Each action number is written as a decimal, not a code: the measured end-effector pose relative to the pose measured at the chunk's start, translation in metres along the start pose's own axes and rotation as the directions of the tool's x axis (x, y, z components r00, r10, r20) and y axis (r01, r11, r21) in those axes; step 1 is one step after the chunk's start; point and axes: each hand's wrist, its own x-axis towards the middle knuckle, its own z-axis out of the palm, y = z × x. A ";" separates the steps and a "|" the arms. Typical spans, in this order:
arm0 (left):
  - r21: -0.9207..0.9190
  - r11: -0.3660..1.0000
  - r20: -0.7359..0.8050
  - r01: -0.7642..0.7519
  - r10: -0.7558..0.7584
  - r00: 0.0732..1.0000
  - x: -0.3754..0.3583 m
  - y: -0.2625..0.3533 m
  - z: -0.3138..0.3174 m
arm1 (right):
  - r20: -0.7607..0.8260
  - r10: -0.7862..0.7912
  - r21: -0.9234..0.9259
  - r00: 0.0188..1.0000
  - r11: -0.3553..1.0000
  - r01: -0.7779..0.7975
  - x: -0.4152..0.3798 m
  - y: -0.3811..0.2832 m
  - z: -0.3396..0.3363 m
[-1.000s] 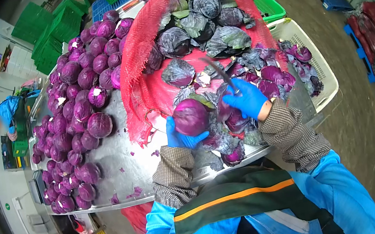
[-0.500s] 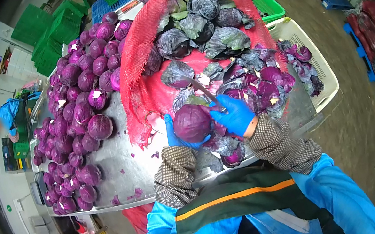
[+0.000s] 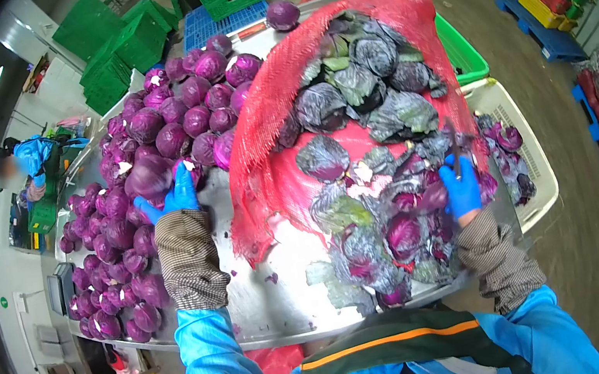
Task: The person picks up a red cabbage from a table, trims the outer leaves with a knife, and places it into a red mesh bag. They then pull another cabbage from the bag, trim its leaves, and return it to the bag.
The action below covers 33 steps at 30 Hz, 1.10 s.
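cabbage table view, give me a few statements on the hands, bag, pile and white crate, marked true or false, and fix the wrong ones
1. The left hand is at the pile of purple cabbages. True.
2. The right hand is empty. False: the right hand holds a knife.
3. The white crate has loose leaves in it. True.
4. The red mesh bag is tied shut. False: the red mesh bag lies open, with dark-leaved cabbages showing.
5. The pile of purple cabbages lies to the right of the bag. False: it lies to the left.
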 end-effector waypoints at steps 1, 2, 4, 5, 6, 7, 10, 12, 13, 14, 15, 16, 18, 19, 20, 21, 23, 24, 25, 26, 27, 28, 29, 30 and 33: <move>0.393 0.916 0.029 -0.080 0.075 0.997 0.004 -0.019 0.021 | 0.045 -0.101 -0.041 0.994 0.994 0.102 -0.002 -0.004 0.015; 0.728 0.675 0.095 -0.122 0.077 0.993 0.001 -0.051 0.036 | 0.159 -0.056 -0.101 0.986 0.992 0.073 -0.006 -0.027 0.028; 0.191 0.888 0.060 0.418 -0.435 0.898 0.030 -0.100 -0.016 | 0.333 -0.028 -0.083 0.943 0.995 0.058 -0.007 -0.040 0.061; 0.425 0.734 0.056 0.530 -0.605 0.794 0.040 -0.134 -0.030 | 0.396 -0.059 0.000 0.916 0.998 0.064 -0.002 -0.029 0.081; 0.391 0.557 -0.231 0.733 -0.711 0.664 0.055 -0.158 -0.037 | 0.450 -0.036 -0.109 0.892 0.990 0.095 0.002 -0.039 0.095; 0.633 0.661 -0.247 0.403 -0.321 0.914 0.042 -0.180 -0.014 | 0.504 -0.005 -0.216 0.864 0.968 0.131 0.007 -0.049 0.108; 0.843 -0.340 0.484 -0.416 0.143 0.863 0.069 -0.172 0.016 | 0.602 -0.002 -0.182 0.798 0.973 0.140 0.015 -0.062 0.140; 0.614 -0.615 0.532 -0.495 -0.142 0.835 0.076 -0.152 0.031 | 0.658 0.027 -0.178 0.752 0.977 0.120 0.017 -0.055 0.158; 0.584 -0.656 0.486 -0.478 -0.189 0.853 0.083 -0.149 0.036 | 0.680 0.065 -0.199 0.731 0.975 0.098 0.016 -0.062 0.160; 0.548 -0.695 0.439 -0.466 -0.235 0.867 0.091 -0.146 0.041 | 0.696 0.107 -0.223 0.710 0.972 0.073 0.015 -0.062 0.163; 0.543 -0.709 0.335 -0.449 -0.308 0.891 0.087 -0.142 0.061 | 0.705 0.086 -0.212 0.704 0.973 0.093 0.012 -0.052 0.167; 0.523 -0.726 0.335 -0.445 -0.305 0.891 0.098 -0.147 0.054 | 0.714 0.068 -0.201 0.697 0.973 0.110 0.006 -0.040 0.170; 0.481 -0.754 0.330 -0.447 -0.317 0.889 0.113 -0.156 0.038 | 0.732 0.073 -0.191 0.678 0.976 0.102 0.004 -0.041 0.176; 0.543 -0.738 0.277 -0.400 -0.293 0.915 0.116 -0.160 0.030 | 0.744 0.091 -0.193 0.662 0.978 0.082 0.001 -0.045 0.175; 0.600 -0.719 0.224 -0.351 -0.269 0.937 0.115 -0.160 0.031 | 0.755 0.107 -0.194 0.647 0.979 0.065 -0.002 -0.051 0.173; 0.678 -0.679 0.111 -0.283 -0.285 0.952 0.108 -0.155 0.046 | 0.747 0.120 -0.199 0.654 0.979 0.048 -0.003 -0.053 0.171; 0.690 -0.671 0.126 -0.272 -0.259 0.958 0.103 -0.156 0.051 | 0.726 0.136 -0.206 0.674 0.978 0.024 -0.006 -0.055 0.165; 0.628 -0.703 0.254 -0.334 -0.220 0.942 0.107 -0.172 0.027 | 0.694 0.101 -0.189 0.713 0.981 0.045 -0.007 -0.053 0.160; 0.636 -0.689 0.300 -0.349 -0.195 0.934 0.103 -0.172 0.023 | 0.663 0.066 -0.172 0.745 0.983 0.066 -0.011 -0.048 0.153; 0.642 -0.675 0.345 -0.364 -0.170 0.923 0.099 -0.173 0.020 | 0.632 0.030 -0.153 0.774 0.984 0.087 -0.014 -0.042 0.147; 0.720 -0.604 0.311 -0.343 -0.162 0.937 0.086 -0.165 0.032 | 0.600 0.058 -0.123 0.798 0.992 0.020 -0.018 -0.035 0.139; 0.788 -0.525 0.277 -0.320 -0.162 0.947 0.073 -0.158 0.045 | 0.566 0.093 -0.091 0.819 0.995 -0.050 -0.022 -0.028 0.131; 0.820 -0.465 0.306 -0.334 -0.137 0.942 0.062 -0.157 0.049 | 0.529 0.134 -0.057 0.838 0.991 -0.122 -0.023 -0.023 0.125; 0.846 -0.402 0.335 -0.351 -0.112 0.935 0.052 -0.155 0.053 | 0.509 0.376 -0.098 0.774 0.919 -0.381 -0.023 -0.035 0.117; 0.813 -0.162 0.527 -0.560 -0.206 0.825 0.008 -0.142 0.074 | 0.478 0.302 0.069 0.825 0.923 -0.377 -0.025 -0.033 0.104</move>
